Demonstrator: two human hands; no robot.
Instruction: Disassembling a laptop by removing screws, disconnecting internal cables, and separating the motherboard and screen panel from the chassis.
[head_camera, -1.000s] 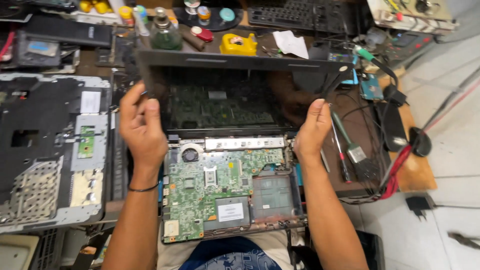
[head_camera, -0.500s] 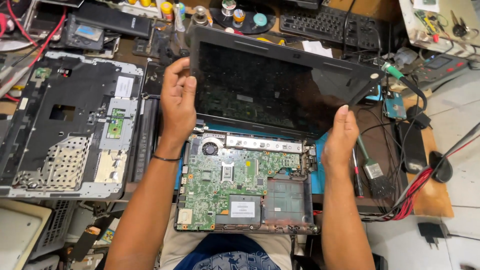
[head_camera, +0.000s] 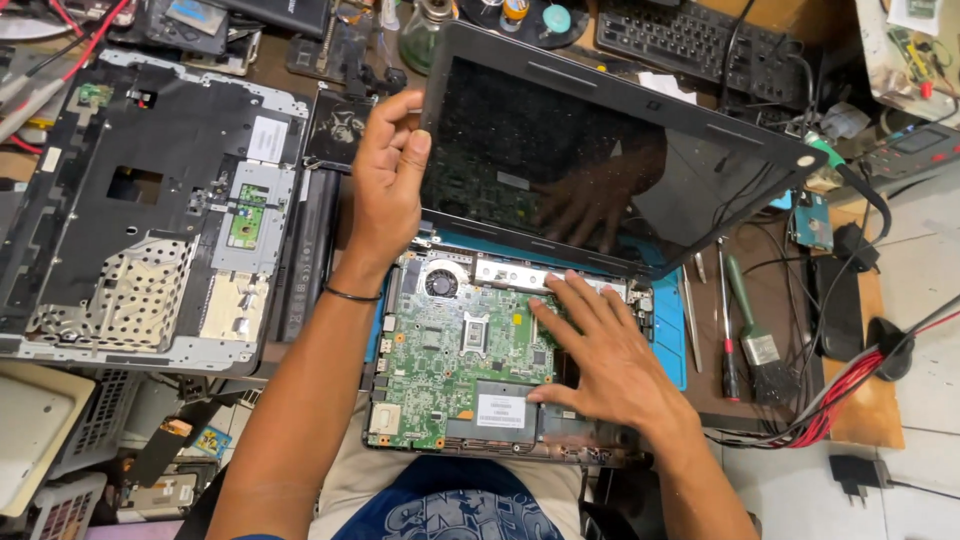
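Here the left hand (head_camera: 388, 180) grips the left edge of the laptop screen (head_camera: 600, 150), thumb on the front bezel and fingers behind, holding the lid tilted back. The right hand (head_camera: 600, 360) lies flat with fingers spread wide on the bare laptop base (head_camera: 470, 440), its fingertips reaching the hinge strip and its palm over the right part of the board; it holds nothing. The screen is a dark glossy panel in a black frame, unlit, mirroring the hand and the green circuitry below. The base sits at the near edge of the bench, above the person's lap, on a blue mat (head_camera: 668, 330). Its cover is off: a green motherboard (head_camera: 450, 340) shows, with one round cooling fan (head_camera: 440, 281) at the upper left and one white label on a dark plate near the front. Left of the arm lies one removed laptop cover (head_camera: 150, 200), underside up, black with perforated metal plates. To the right, two screwdrivers (head_camera: 727, 320) and one brush (head_camera: 757, 335) lie side by side. One black keyboard (head_camera: 690, 45) rests beyond the lid. A bundle of red and black wires (head_camera: 840, 400) trails off the bench's right end.
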